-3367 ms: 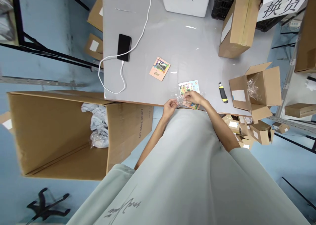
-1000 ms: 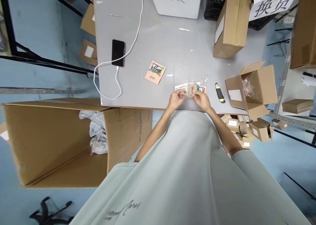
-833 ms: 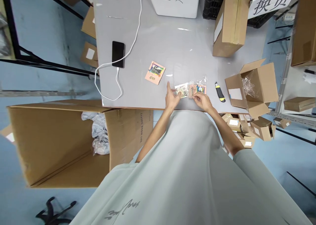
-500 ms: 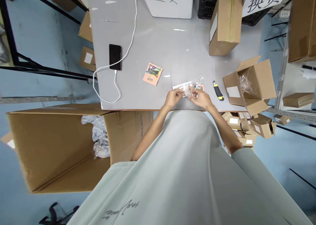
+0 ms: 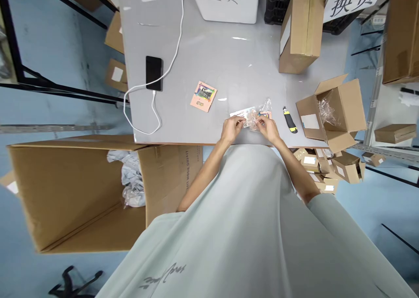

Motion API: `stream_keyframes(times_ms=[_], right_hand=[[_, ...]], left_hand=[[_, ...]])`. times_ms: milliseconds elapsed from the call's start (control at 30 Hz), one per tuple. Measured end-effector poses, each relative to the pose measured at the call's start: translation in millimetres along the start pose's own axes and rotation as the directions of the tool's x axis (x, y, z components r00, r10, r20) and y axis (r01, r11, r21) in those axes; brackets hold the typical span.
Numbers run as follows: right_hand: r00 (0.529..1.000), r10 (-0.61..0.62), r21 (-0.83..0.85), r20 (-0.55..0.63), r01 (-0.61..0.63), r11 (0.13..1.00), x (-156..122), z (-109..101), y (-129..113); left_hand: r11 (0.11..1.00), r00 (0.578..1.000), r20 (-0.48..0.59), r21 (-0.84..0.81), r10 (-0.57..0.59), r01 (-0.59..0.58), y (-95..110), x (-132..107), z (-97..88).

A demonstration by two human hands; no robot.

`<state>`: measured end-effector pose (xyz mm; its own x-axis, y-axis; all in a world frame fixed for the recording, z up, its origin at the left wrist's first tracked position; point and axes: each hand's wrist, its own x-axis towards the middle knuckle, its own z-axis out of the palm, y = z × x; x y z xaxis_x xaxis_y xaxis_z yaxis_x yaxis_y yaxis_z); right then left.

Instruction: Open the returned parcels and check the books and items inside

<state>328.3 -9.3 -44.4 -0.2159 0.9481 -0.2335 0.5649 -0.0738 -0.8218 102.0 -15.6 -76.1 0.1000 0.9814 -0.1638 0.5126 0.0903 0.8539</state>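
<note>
On the far left, a big cardboard box [image 5: 173, 180] is lying open below the tabletop [image 5: 222, 62], and crumpled grey wrapping [image 5: 131, 178] is showing inside it. Near the tabletop's left edge, a black phone [image 5: 154, 73] is lying flat, with a white cable [image 5: 176, 49] crossing over it. Further right, a pink card [image 5: 203, 96] is resting on its own, tilted, while a white bin [image 5: 227, 8] is standing beyond it at the far side. Close to the person's body, the left hand [image 5: 231, 128] is bunching its fingertips where a printed card [image 5: 238, 113] is meeting a clear bag [image 5: 253, 115]; whether it is gripping either cannot be told. The bag is lying crumpled between the hands near the tabletop's front edge, a colourful picture [image 5: 265, 114] showing at its right end. The right hand [image 5: 269, 129] is pinching the bag's near side. Just beside that hand, a black and yellow knife [image 5: 290, 120] is lying at a slant. Beyond it, a taped box [image 5: 306, 32] is standing before a black crate [image 5: 273, 5], and at the right edge a small box [image 5: 352, 104] is sitting open, holding clear plastic [image 5: 327, 111].
</note>
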Motion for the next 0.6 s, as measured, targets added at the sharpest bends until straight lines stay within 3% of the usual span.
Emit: stream_keyframes(times_ms=[200,433,600], right_hand=[[0.993,0.038,0.167,-0.108,-0.020,0.986,-4,9,5],[0.999,-0.034,0.204,0.016,0.029,0.978,-8,18,-3],[0.996,0.024,0.140,0.086,-0.036,0.989,-4,16,1]], left_hand=[[0.995,0.991,-0.108,0.072,0.082,-0.074,13,-1,2.7],[0.997,0.985,-0.164,0.059,0.054,-0.045,18,-13,-0.4],[1.000,0.978,-0.208,0.008,-0.016,0.018,11,-16,-8.9]])
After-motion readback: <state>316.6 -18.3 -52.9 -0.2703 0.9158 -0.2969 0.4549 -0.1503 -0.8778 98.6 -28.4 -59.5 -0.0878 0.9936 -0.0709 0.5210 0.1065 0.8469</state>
